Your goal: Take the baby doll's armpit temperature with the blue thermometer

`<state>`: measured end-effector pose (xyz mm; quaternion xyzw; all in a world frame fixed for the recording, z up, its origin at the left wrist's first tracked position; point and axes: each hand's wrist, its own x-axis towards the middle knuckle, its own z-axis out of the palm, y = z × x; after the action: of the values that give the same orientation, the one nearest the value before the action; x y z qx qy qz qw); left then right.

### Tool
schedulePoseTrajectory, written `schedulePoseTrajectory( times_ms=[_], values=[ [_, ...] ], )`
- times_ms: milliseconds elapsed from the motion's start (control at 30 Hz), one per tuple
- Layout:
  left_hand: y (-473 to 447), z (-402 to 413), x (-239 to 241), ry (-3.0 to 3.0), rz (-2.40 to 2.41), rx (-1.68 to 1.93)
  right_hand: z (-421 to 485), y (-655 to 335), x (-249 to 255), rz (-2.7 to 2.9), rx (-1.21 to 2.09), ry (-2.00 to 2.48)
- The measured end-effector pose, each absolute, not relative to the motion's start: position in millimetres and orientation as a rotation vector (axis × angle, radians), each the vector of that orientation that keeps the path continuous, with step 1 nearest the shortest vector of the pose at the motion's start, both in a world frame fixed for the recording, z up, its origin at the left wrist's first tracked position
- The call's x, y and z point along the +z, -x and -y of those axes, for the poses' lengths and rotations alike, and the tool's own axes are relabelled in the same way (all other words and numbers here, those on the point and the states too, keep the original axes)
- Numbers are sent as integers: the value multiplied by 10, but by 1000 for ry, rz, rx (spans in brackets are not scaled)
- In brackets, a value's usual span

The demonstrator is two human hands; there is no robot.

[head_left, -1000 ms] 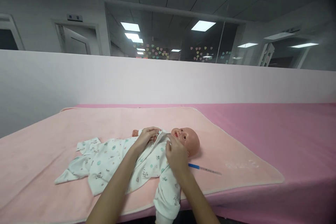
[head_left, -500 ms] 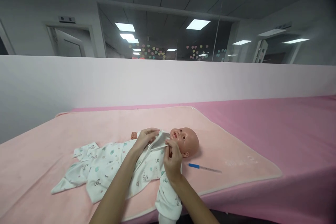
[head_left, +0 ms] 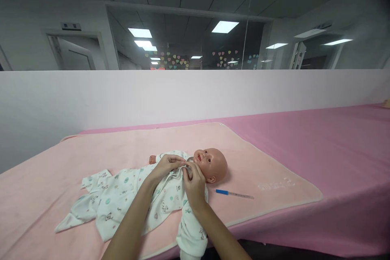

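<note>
1. Two bare hands meet at the neck of a white printed cotton romper point(head_left: 115, 191). It clothes a plastic baby doll point(head_left: 213, 164) lying on its back, feet toward 8 o'clock and head toward 2 o'clock.
2. The left hand point(head_left: 166, 166) lies across the doll's chest, its forearm rising from 6 o'clock. Its grip is closed on the far edge of the collar.
3. The right hand point(head_left: 193, 185) sits just beside it at 4 o'clock, knuckles up and wrist bent. Its grip is pinched shut on the near collar edge, just under the doll's chin.
4. The doll rests on a peach fleece blanket point(head_left: 250, 162) spread over the pink-covered counter point(head_left: 335, 150).
5. At 3 o'clock of the right hand, apart from it, a slim stick with a blue end point(head_left: 234, 194) lies on the blanket.
</note>
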<state>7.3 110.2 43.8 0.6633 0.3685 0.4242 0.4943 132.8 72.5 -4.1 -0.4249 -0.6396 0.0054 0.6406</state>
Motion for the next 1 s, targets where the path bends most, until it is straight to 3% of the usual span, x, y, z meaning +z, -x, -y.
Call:
schedulePoseTrajectory(
  times_ms=[1000],
  values=[
    [-29, -1038, 457, -1688, -854, 944, -676, -1334, -94, 1384, 66, 941]
  ],
)
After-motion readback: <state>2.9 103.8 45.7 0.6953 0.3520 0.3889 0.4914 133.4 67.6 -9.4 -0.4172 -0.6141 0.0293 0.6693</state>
